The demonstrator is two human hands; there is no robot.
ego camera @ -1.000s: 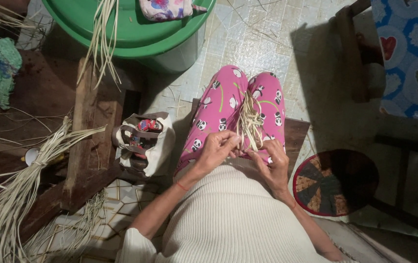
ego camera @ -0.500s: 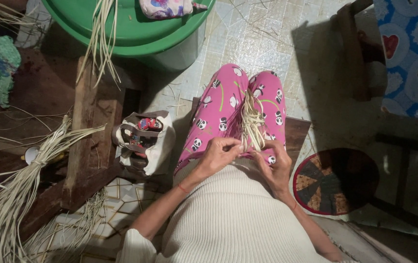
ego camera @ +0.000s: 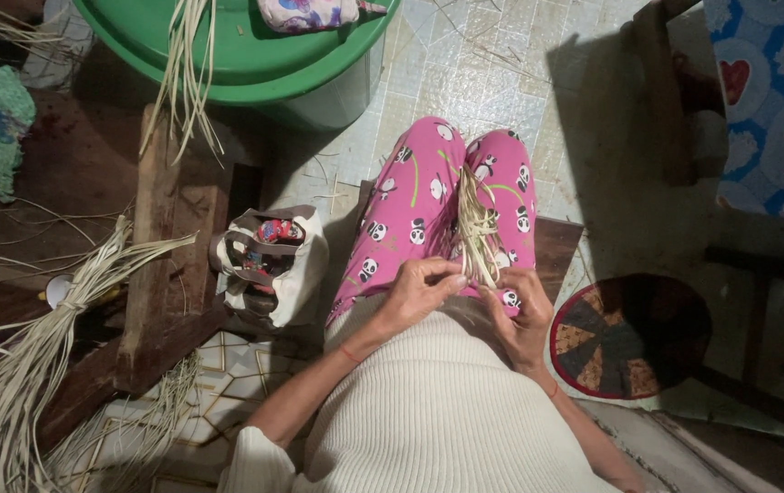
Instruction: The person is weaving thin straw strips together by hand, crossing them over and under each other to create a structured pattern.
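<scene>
Seated person, viewed from above. Both hands are meeting over the lap, working a small bunch of pale straw strips [ego camera: 477,228] that is lying along the pink panda-print trousers [ego camera: 407,205], flat dry ribbons fanning out toward the knees.

Left hand [ego camera: 419,290] is curling inward, thumb and fingertips pressing together on the near ends of the strips. Right hand [ego camera: 524,315] is cupping just beside it, fingers bent and touching the same ends; whether it is truly pinching them cannot be told.

A ribbed cream sweater [ego camera: 428,411] is filling the bottom edge of the view. Beside the left thigh a cream canvas tote bag [ego camera: 273,265] is standing on the tiled floor [ego camera: 465,82], against a dark rough wooden plank [ego camera: 159,237]. A long tied bundle of straw [ego camera: 36,365] is spreading toward the lower left corner. A round green plastic tub [ego camera: 246,55] is sitting at the top edge, loose strips draping over its rim. A round woven patchwork mat [ego camera: 629,338] is lying near the right hand.
</scene>
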